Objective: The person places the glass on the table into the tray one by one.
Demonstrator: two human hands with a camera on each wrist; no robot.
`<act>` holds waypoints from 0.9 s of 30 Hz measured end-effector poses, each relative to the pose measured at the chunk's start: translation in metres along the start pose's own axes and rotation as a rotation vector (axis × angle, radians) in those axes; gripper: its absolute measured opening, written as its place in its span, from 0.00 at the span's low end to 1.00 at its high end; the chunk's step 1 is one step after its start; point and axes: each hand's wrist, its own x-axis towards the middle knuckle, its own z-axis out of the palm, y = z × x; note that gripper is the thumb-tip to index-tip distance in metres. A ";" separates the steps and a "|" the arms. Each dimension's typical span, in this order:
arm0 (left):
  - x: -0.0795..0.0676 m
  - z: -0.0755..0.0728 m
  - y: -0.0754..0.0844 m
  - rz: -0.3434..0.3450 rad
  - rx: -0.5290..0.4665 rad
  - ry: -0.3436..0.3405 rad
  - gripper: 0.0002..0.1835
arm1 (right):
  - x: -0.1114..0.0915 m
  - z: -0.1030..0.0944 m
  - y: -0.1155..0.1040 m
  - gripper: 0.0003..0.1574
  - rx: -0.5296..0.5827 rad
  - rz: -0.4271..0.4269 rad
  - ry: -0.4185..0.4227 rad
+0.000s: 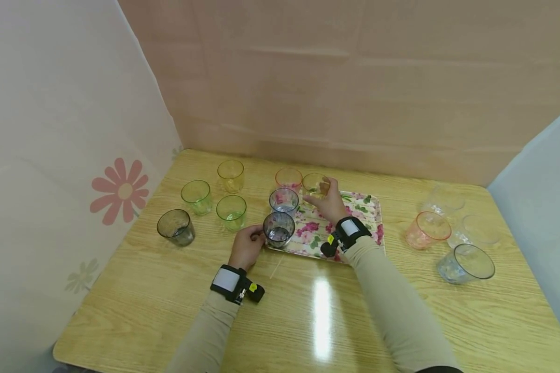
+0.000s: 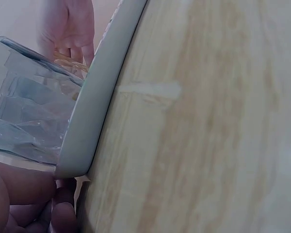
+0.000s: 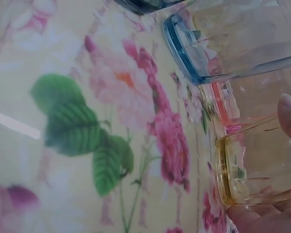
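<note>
My right hand (image 1: 331, 203) holds a yellow-tinted glass (image 1: 315, 185) at the back of the flowered tray (image 1: 372, 213), thumb on one side and fingers on the other. In the right wrist view the yellow glass's base (image 3: 225, 170) is close over the tray's flower print. My left hand (image 1: 246, 247) grips the tray's front left corner, its fingertips at the tray's rim (image 2: 89, 121) in the left wrist view. Just beside those fingers stands a dark grey glass (image 1: 279, 231). Behind it in a row stand a bluish glass (image 1: 283, 202) and a pink glass (image 1: 289, 178).
Left of the tray are an amber glass (image 1: 232, 180), two green glasses (image 1: 198, 201) (image 1: 233, 217) and a smoky grey glass (image 1: 179, 231). To the right stand a pink glass (image 1: 424, 234), a blue-grey glass (image 1: 462, 267) and several clear glasses (image 1: 478, 230). Cloth walls enclose the table (image 1: 280, 316).
</note>
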 end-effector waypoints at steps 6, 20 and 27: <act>0.000 -0.001 0.000 0.007 0.000 0.005 0.11 | 0.001 0.002 -0.001 0.55 -0.001 0.006 0.008; 0.000 0.002 -0.002 0.002 0.016 0.001 0.11 | 0.003 0.002 0.000 0.54 -0.009 0.017 0.027; 0.002 0.002 -0.002 0.005 0.023 0.006 0.11 | 0.002 0.001 -0.001 0.59 -0.020 0.029 0.029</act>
